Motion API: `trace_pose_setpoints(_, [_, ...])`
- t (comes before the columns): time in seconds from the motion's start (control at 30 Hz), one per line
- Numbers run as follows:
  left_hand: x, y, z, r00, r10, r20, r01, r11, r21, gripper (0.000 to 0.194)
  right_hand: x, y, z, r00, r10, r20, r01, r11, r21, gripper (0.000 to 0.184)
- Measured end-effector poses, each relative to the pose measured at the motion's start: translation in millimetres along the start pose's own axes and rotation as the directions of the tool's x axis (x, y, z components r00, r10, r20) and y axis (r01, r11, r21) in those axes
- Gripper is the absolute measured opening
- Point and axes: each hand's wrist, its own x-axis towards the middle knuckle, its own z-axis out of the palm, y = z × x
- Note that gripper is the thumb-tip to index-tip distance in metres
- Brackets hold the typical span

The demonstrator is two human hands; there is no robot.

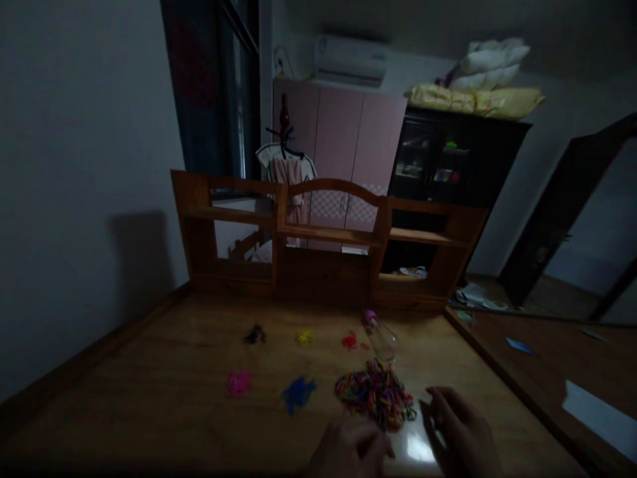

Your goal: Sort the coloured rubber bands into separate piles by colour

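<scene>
A tangled heap of multicoloured small bands (375, 395), which look like hair ties, lies on the wooden desktop (164, 398). At the heap's near edge is my left hand (351, 448), its fingers curled; whatever they may grip is hidden. My right hand (460, 428) hovers just right of the heap, fingers loosely bent and apart, with nothing visible in them. Sorted by colour, small piles lie farther off: blue (298, 394), pink (239, 383), black (255, 334), yellow (304, 336) and red (350, 340). Behind the heap, a clear bottle (383, 340) with a pink top lies tilted.
A low wooden shelf unit (326, 275) closes off the desk's back edge. To the left rises a wall (89, 199). A raised edge strip (507, 378) runs along the right side, with papers (600, 418) beyond it. The room is dim.
</scene>
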Motion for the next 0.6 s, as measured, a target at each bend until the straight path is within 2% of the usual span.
trace_pose_setpoints(0.07, [-12, 6, -10.0, 0.996, -0.091, -0.024, 0.089, 0.994, -0.066, 0.036, 3, 9, -3, 0.997, 0.013, 0.073, -0.009, 0.999, -0.048, 0.054])
trace_pose_setpoints(0.2, [-33, 3, -28.8, 0.969, -0.245, 0.032, 0.247, 0.963, -0.107, 0.036, 5, 12, -8, 0.993, 0.029, 0.116, -0.019, 0.996, -0.084, 0.049])
trace_pose_setpoints(0.27, [-38, -1, -31.5, 0.968, -0.244, 0.060, 0.248, 0.966, -0.069, 0.031, 5, 8, -9, 0.993, 0.026, 0.112, -0.013, 0.994, -0.111, 0.047])
trace_pose_setpoints(0.4, [-27, -4, -25.2, 0.989, -0.130, 0.070, 0.135, 0.988, -0.070, 0.021, 4, 6, -7, 0.996, 0.005, 0.086, 0.005, 0.993, -0.122, 0.046])
trace_pose_setpoints(0.5, [-11, -12, -17.2, 0.994, -0.105, -0.039, 0.102, 0.993, -0.057, 0.018, 4, 11, -8, 0.996, 0.013, 0.090, -0.004, 0.995, -0.099, 0.046])
trace_pose_setpoints(0.6, [-2, -26, -12.5, 0.975, -0.113, -0.191, 0.119, 0.993, 0.023, 0.016, 5, 14, -9, 0.995, 0.015, 0.096, -0.005, 0.994, -0.106, 0.043])
